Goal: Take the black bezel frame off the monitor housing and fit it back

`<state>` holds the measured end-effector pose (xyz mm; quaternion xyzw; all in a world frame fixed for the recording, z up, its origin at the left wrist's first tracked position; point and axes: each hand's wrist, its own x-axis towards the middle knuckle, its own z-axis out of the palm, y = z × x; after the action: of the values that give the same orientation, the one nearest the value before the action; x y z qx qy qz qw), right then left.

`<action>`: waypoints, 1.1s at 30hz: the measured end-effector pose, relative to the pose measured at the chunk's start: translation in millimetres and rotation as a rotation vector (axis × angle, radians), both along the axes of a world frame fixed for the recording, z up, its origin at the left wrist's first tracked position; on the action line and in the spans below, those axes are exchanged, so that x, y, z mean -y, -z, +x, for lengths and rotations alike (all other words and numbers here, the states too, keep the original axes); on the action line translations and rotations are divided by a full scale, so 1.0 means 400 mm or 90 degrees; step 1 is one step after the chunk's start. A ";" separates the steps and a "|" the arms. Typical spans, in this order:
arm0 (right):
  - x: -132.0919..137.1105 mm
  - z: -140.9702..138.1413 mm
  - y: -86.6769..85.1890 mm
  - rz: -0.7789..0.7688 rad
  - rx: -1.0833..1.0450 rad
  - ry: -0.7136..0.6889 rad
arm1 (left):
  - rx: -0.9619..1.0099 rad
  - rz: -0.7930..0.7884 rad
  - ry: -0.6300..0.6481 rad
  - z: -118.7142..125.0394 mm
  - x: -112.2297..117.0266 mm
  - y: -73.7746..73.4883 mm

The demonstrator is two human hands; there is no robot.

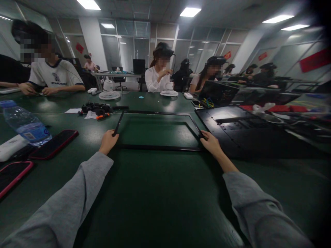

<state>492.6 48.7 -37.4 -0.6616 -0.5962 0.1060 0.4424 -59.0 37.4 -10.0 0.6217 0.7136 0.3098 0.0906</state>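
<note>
A thin black rectangular frame [157, 147] lies flat on the green table [155, 193] in front of me. My left hand [108, 141] grips its left side near the front corner, fingers curled round the bar. My right hand [211, 142] holds the right side near the front corner in the same way. Both arms wear grey sleeves and reach straight forward.
A black monitor back panel [232, 127] lies right of the frame. At the left are a water bottle [24, 124], two red-cased phones [53, 144] and a white object. Tools and paper [95, 111] lie behind the frame. Several people sit along the table's far side with small white fans [109, 95].
</note>
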 end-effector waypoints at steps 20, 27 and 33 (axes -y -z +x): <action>0.001 0.009 0.006 -0.008 -0.007 -0.006 | -0.093 0.048 0.014 -0.013 -0.023 0.034; -0.012 0.008 0.019 0.012 0.032 -0.013 | -0.048 0.056 0.011 -0.012 -0.025 0.033; -0.014 0.004 0.009 0.031 0.040 0.021 | -0.035 0.069 0.005 -0.011 -0.027 0.039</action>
<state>494.3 54.4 -41.0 -0.6633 -0.6015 0.0634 0.4408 -63.6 48.2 -25.7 0.6367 0.6956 0.3306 0.0383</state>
